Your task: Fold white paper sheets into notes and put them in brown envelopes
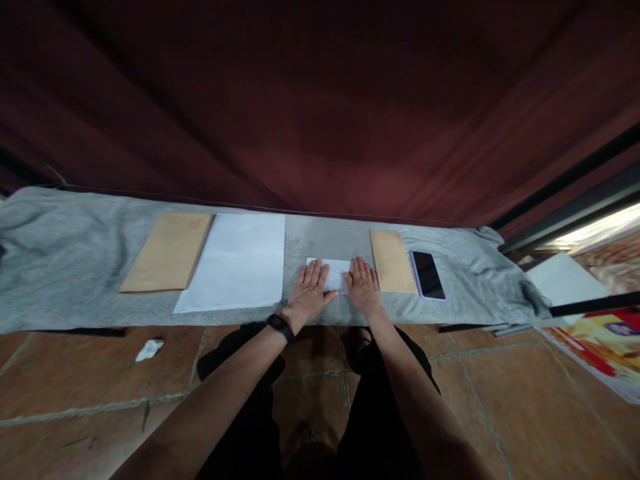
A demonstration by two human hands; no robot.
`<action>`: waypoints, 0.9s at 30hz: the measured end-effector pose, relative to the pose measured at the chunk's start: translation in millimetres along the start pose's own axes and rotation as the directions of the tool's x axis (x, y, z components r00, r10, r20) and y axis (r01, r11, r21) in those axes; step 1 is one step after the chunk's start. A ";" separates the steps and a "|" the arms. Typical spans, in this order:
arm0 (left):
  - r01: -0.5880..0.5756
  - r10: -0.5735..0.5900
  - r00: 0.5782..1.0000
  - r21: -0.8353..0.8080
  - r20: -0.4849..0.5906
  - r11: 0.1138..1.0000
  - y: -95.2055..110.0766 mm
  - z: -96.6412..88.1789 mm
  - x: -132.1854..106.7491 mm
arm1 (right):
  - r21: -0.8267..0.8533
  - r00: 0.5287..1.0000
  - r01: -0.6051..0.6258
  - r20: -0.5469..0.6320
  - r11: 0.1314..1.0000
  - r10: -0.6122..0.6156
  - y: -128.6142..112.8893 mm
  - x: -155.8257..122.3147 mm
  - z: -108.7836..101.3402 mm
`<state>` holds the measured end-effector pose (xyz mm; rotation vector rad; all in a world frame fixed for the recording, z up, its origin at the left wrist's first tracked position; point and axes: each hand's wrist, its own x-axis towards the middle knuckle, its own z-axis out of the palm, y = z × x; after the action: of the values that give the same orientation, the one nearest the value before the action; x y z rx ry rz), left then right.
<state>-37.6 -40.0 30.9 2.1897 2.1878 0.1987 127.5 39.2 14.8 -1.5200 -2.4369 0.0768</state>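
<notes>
A small white piece of paper (pixel 337 272), apparently folded, lies on the grey cloth in front of me. My left hand (pixel 309 291) rests flat on its left part, fingers stretched out. On its right end lies my right hand (pixel 363 285), palm down with the fingers extended. Just right of that hand is a brown envelope (pixel 395 261). To the left of my left hand lies a stack of white paper sheets (pixel 240 260), and beyond it a thicker stack of brown envelopes (pixel 167 253) that touches the sheets' edge.
A smartphone (pixel 428 275) lies right of the single envelope. The grey cloth (pixel 75 260) covers a long narrow table before a dark red curtain (pixel 320 120). A colourful box (pixel 605 343) stands at the right, and crumpled white paper (pixel 149 349) lies on the tiled floor.
</notes>
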 end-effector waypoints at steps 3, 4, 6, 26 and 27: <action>0.017 -0.017 1.000 -0.022 -0.019 1.000 -0.2 1.0 0.5 | 0.026 1.000 -0.027 -0.008 0.999 0.027 4.0 1.1 -2.5; 0.018 -0.019 1.000 -0.027 -0.023 0.999 0.1 1.1 0.4 | 0.037 0.999 -0.030 -0.016 0.999 0.030 4.1 0.9 -4.0; 0.021 -0.022 0.999 -0.031 -0.027 0.999 0.8 1.0 0.1 | 0.066 0.999 0.002 -0.032 0.998 0.000 1.3 -0.9 -7.5; 0.064 -0.063 0.996 0.016 -0.055 0.998 3.6 -2.8 -4.4 | 0.079 1.000 -0.023 0.000 0.997 0.023 -0.6 -16.6 -19.8; 0.076 -0.074 0.996 0.020 -0.057 0.997 4.5 -3.2 -4.8 | 0.095 0.999 -0.043 0.011 0.995 0.043 0.5 -15.2 -23.0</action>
<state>-33.5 -45.0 34.3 2.1339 2.3078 0.2371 140.0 23.7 33.8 -1.5335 -2.3712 0.2058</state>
